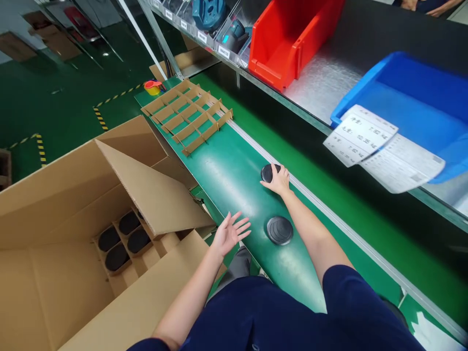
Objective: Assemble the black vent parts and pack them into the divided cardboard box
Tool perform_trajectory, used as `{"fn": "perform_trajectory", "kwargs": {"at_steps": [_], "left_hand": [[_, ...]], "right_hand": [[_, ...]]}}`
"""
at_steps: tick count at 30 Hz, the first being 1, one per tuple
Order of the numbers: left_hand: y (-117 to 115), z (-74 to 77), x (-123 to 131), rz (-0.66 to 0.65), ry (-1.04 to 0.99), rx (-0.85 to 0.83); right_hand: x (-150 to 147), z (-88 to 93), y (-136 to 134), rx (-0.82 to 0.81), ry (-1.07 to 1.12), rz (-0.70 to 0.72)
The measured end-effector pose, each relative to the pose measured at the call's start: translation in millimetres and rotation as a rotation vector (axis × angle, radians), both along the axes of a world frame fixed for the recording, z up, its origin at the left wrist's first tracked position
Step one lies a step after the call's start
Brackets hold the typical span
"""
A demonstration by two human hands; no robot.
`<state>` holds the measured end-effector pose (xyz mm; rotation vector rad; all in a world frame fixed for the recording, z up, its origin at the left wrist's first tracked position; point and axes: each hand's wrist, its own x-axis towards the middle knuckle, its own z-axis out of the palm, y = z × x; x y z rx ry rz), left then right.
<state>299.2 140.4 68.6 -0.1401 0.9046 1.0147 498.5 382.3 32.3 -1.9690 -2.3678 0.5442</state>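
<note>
My right hand (281, 182) grips a round black disc-shaped part (266, 173) at the far side of the green tabletop (223, 170); its fingers wrap the part's edge and cover some of it. Closer to me, a second round black part with ringed steps (280, 230) lies on the tabletop, touched by neither hand. My left hand (229, 234) is held out palm up over the near edge, fingers spread, with nothing in it. Beside it stands a large open cardboard box (69, 270), where several black round parts (138, 240) sit in divider cells.
A cardboard divider grid (190, 117) lies at the tabletop's far left, near a roll of yellow tape (153, 87). A raised box flap (153, 195) stands left of my hands. Above right, a shelf holds a red bin (276, 58) and a blue bin (365, 90) with paper labels (383, 148).
</note>
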Motion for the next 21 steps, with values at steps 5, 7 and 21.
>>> {"fn": "perform_trajectory", "kwargs": {"at_steps": [5,7,21], "left_hand": [[-19.7,-20.5,-35.6,0.081,0.03,-0.159],[-27.7,-32.0,-37.5,0.078,0.059,-0.209],[22.5,-60.9,132.8,-0.989,1.262,1.004]], "right_hand": [[-6.3,-14.0,22.9,-0.099,-0.159,0.073],[-10.2,-13.6,22.8,-0.003,-0.174,0.09],[58.6,11.5,-42.4,-0.134,-0.146,-0.07]]}}
